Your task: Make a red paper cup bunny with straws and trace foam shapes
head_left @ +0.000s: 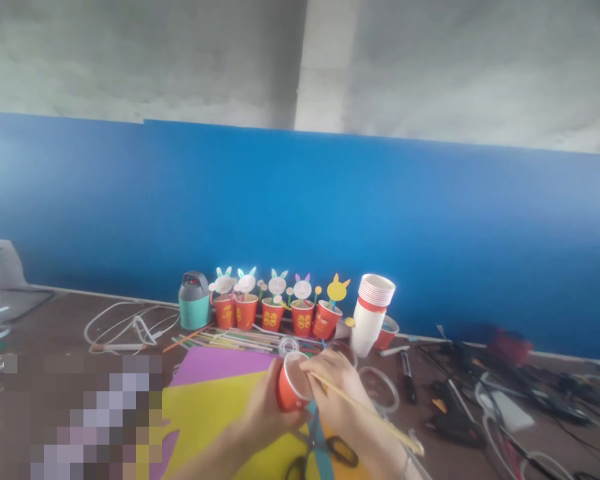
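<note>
My left hand (265, 410) is wrapped round a red paper cup (289, 385), tipped so that its white inside faces me. My right hand (337, 393) is closed on a thin wooden stick (375, 420) whose far end reaches into the cup's mouth. Both hands hover over yellow (205, 420) and purple (215, 365) paper sheets. Scissors (325, 450) with black and yellow handles lie just below my hands.
A row of red cups with paper bunny heads (275, 307) stands against the blue wall, beside a teal container (194, 301) and a stack of paper cups (373, 310). Straws, tape rolls, white cord, a glue gun (455, 420) and cables litter the brown table.
</note>
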{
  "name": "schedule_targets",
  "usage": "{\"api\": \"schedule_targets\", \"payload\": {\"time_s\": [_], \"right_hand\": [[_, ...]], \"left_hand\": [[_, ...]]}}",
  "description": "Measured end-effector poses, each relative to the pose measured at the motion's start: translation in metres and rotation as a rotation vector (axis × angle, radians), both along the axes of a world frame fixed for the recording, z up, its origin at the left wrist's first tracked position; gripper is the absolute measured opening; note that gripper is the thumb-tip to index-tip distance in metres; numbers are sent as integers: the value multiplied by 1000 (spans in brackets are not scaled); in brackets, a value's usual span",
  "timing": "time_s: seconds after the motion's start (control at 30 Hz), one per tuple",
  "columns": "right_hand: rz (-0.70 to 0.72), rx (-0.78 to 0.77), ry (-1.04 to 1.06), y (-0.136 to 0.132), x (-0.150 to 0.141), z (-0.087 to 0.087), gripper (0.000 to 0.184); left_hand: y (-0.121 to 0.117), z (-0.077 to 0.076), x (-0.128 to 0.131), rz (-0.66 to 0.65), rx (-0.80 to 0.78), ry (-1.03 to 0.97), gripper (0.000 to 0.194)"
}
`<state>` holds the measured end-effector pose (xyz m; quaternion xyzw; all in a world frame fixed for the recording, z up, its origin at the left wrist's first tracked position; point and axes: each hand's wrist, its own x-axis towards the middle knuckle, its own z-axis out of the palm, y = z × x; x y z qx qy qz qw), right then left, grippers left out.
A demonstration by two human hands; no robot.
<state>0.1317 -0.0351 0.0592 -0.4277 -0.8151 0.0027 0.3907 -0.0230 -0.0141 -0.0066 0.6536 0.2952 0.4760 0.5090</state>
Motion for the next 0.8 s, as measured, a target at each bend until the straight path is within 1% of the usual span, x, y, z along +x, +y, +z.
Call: {"api": "schedule_targets", "payload": {"time_s": [0.1, 0.2, 0.3, 0.4, 0.5, 0.53, 0.6, 0.67, 0.7, 0.73, 0.8], "right_hand": [[39, -52, 24, 4, 1, -2, 27], [83, -123, 5, 5, 3, 1, 26], [18, -202, -63, -1, 4, 13, 27], [-31, -256, -27, -14, 6, 30, 23], [17, -311, -14, -30, 10, 44, 26], [38, -324, -37, -36, 11, 47, 29], [71, -336, -78, -48, 12, 51, 42], [85, -336, -92, -59, 12, 54, 55], [92, -329, -88, -64, 11, 55, 59], [106, -327, -83, -68, 9, 57, 58], [147, -332, -79, -72, 5, 60, 52]], "left_hand": [[-1, -1, 0, -14, 1, -28, 60], [-2, -3, -1, -45, -28, -30, 65], [-2, -2, -2, -59, -20, -7, 69], [0, -1, -1, -3, 9, -16, 65], [3, -2, 0, 51, -8, -72, 60], [4, -2, 0, 51, -18, -97, 60], [5, -4, 0, 52, -28, -129, 59], [7, -5, 0, 72, -41, -158, 63], [7, -5, 0, 86, -49, -166, 65], [7, -5, 0, 98, -60, -174, 67], [6, -3, 1, 94, -92, -187, 68]]}}
